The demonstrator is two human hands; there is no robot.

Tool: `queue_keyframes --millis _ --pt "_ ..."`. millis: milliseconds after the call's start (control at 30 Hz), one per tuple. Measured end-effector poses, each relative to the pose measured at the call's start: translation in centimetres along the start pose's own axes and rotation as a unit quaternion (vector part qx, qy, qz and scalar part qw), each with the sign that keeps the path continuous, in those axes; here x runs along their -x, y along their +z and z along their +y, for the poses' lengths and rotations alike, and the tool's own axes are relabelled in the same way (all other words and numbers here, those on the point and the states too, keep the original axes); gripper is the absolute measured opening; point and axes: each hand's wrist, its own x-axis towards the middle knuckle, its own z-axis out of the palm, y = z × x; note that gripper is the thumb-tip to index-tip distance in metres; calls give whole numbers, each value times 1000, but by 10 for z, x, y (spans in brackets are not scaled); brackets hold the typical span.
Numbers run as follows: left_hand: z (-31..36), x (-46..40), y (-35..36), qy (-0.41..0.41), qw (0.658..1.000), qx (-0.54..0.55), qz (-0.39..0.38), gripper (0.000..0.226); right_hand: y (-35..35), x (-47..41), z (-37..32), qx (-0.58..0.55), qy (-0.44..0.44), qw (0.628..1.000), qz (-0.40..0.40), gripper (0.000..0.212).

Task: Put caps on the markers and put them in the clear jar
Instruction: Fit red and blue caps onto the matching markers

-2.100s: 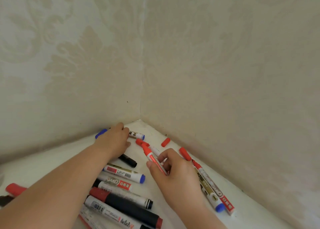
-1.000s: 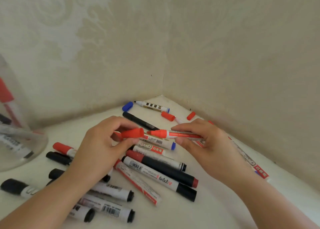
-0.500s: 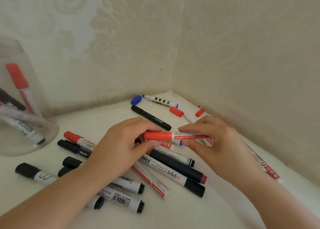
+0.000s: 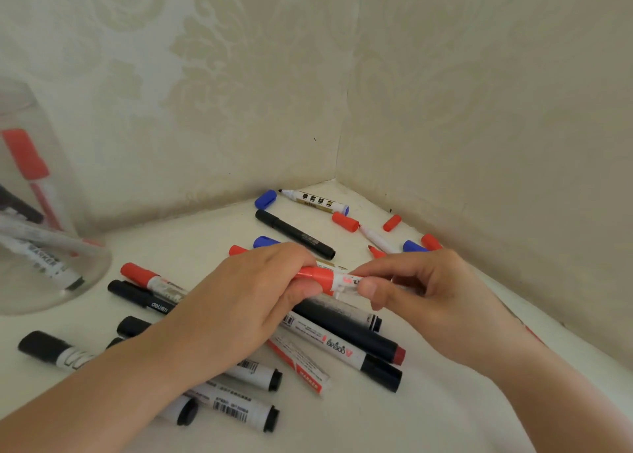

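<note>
Together, left hand [image 4: 239, 312] grips the red cap [image 4: 317, 276]; right hand [image 4: 428, 298] pinches the red marker [image 4: 347, 281] barrel.

The jar [image 4: 41, 212] stands at the surface's [image 4: 428, 418] left edge, markers inside. Loose markers [image 4: 342, 346] lie to its right. Caps [image 4: 345, 222] lie behind them, near the corner.

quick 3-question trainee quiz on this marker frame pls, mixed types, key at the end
1. True or false: the left hand and the right hand both grip the same red-capped marker.
2. Multiple choice: the clear jar stands A) far left, B) in the wall corner, C) under the right wrist.
3. Fill in: the uncapped marker in the corner has a loose ____ cap beside its tip.

Key: 1 true; 2 A; 3 blue
</note>
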Motion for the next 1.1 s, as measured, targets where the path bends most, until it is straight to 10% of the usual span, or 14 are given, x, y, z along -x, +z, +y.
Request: queue_keyframes --millis 533,833,1100 --pt "-14 -3 19 -85 992 -63 69 38 16 -7 14 120 -23 990 68 33" --pt "-13 -2 22 -31 997 -4 -66 48 33 -14 20 194 -105 975 29 29" --pt "-24 -1 20 -79 996 -37 -16 41 -13 -15 10 115 30 973 200 35"
